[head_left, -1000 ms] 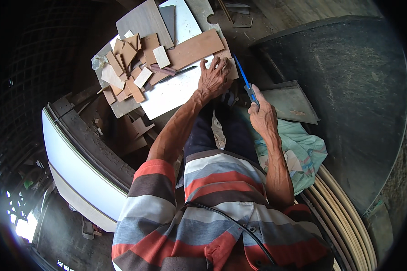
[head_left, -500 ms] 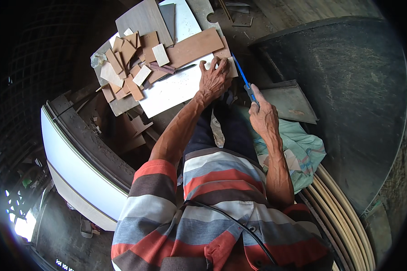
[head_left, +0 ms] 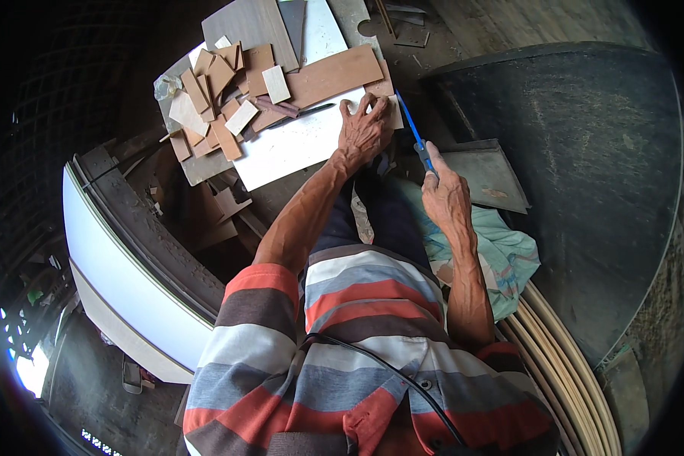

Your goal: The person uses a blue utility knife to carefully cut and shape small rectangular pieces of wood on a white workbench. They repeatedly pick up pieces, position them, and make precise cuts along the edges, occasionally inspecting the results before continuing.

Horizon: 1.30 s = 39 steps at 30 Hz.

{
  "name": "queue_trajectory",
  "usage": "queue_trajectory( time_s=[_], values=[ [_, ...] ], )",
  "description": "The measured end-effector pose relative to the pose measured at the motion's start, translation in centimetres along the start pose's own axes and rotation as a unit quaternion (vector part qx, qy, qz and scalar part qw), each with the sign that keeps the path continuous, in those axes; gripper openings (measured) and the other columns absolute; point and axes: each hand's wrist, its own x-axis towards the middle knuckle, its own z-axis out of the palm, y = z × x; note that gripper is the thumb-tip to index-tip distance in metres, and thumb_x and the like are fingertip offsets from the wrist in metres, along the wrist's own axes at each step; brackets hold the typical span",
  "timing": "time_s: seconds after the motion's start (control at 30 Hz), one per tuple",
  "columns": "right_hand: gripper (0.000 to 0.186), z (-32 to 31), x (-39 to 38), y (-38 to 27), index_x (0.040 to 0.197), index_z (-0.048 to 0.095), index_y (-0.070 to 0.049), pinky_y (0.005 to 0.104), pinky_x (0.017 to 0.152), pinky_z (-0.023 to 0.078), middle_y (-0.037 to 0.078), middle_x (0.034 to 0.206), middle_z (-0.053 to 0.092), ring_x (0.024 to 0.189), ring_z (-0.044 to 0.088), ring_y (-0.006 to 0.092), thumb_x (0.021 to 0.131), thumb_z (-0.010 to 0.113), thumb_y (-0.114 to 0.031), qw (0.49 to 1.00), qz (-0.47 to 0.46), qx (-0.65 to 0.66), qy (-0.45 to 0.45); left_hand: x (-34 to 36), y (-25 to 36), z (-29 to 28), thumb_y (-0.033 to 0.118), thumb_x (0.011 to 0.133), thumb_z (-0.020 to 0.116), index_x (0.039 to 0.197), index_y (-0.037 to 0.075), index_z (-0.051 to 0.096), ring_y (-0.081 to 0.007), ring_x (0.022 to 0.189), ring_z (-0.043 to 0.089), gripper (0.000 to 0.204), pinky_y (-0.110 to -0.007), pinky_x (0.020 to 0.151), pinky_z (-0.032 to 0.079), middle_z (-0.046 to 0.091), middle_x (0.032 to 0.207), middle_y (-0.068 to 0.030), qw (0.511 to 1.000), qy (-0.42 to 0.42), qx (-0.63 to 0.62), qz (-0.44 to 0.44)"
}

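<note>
My left hand [head_left: 363,131] bears down with bent fingers on a small light wood piece [head_left: 397,112] at the right edge of the work table. Its thumb side rests by a white board [head_left: 281,156]; what lies under the palm is hidden. In my right hand [head_left: 447,194] is the dark handle of a narrow blue saw [head_left: 410,120], the forefinger stretched along it. The blade points away from me, right beside the wood piece's edge. A dark pencil-like stick [head_left: 304,115] lies on the white board.
Several brown and pale wood offcuts [head_left: 220,76] are heaped on the table's left part. A long brown board [head_left: 334,76] lies beyond my left hand. To the right stands a large dark panel [head_left: 570,167]; a green sack [head_left: 501,251] and wood strips [head_left: 562,349] are near my right forearm.
The saw and my right hand have shifted slightly relative to the table edge. My left hand keeps its place on the wood piece. The whole view has tilted a little.
</note>
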Motion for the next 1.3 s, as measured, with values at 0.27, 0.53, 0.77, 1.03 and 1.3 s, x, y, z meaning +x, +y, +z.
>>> queue_trajectory(
  time_s=[0.27, 0.53, 0.77, 1.03, 1.3],
  values=[
    [0.05, -0.8, 0.0, -1.5, 0.142, 0.052, -0.012, 0.0508, 0.079, 0.051, 0.03, 0.089, 0.068, 0.085, 0.066, 0.0468, 0.091, 0.052, -0.008, 0.999, 0.037, -0.004, -0.032, 0.1, 0.0, -0.6, 0.038, 0.085, 0.064, 0.122, 0.008, 0.065, -0.025, 0.129, 0.038, 0.047, -0.063, 0.096, 0.03, 0.049, 0.133, -0.0023, 1.0, -0.026, -0.016, 0.007],
    [0.051, -0.6, 0.2, -1.7, 0.142, 0.052, -0.013, 0.0505, 0.079, 0.051, 0.029, 0.087, 0.068, 0.083, 0.066, 0.046, 0.091, 0.052, -0.009, 0.999, 0.02, -0.025, -0.028, 0.0, -0.1, -0.3, 0.038, 0.085, 0.065, 0.122, 0.01, 0.066, -0.0251, 0.127, 0.039, 0.047, -0.062, 0.097, 0.03, 0.049, 0.132, -0.0015, 1.0, 0.008, -0.026, 0.006],
    [0.05, 0.9, 2.2, -1.4, 0.142, 0.052, -0.015, 0.0507, 0.081, 0.051, 0.029, 0.09, 0.068, 0.086, 0.066, 0.0462, 0.092, 0.051, -0.011, 1.0, -0.015, -0.027, 0.007, 0.0, -0.1, -0.4, 0.037, 0.084, 0.066, 0.121, 0.011, 0.066, -0.0246, 0.126, 0.039, 0.045, -0.061, 0.097, 0.031, 0.049, 0.13, -0.0012, 1.0, 0.004, -0.024, 0.007],
    [0.051, -0.3, 1.8, -2.6, 0.144, 0.05, -0.016, 0.0488, 0.082, 0.05, 0.029, 0.095, 0.067, 0.09, 0.066, 0.0446, 0.093, 0.052, -0.009, 0.997, 0.038, -0.057, -0.04, 0.2, -0.3, -0.4, 0.035, 0.084, 0.065, 0.115, 0.012, 0.069, -0.0237, 0.127, 0.037, 0.039, -0.059, 0.096, 0.032, 0.049, 0.129, -0.0007, 1.0, -0.001, -0.022, 0.009],
    [0.05, 0.1, 3.1, -2.2, 0.142, 0.052, -0.015, 0.0478, 0.084, 0.05, 0.028, 0.099, 0.068, 0.093, 0.066, 0.0444, 0.092, 0.052, -0.009, 0.997, 0.03, -0.061, -0.019, 0.2, -0.4, -0.7, 0.035, 0.083, 0.066, 0.113, 0.012, 0.071, -0.024, 0.127, 0.037, 0.038, -0.059, 0.096, 0.032, 0.048, 0.13, -0.0005, 0.999, -0.007, -0.034, 0.011]
  ],
)
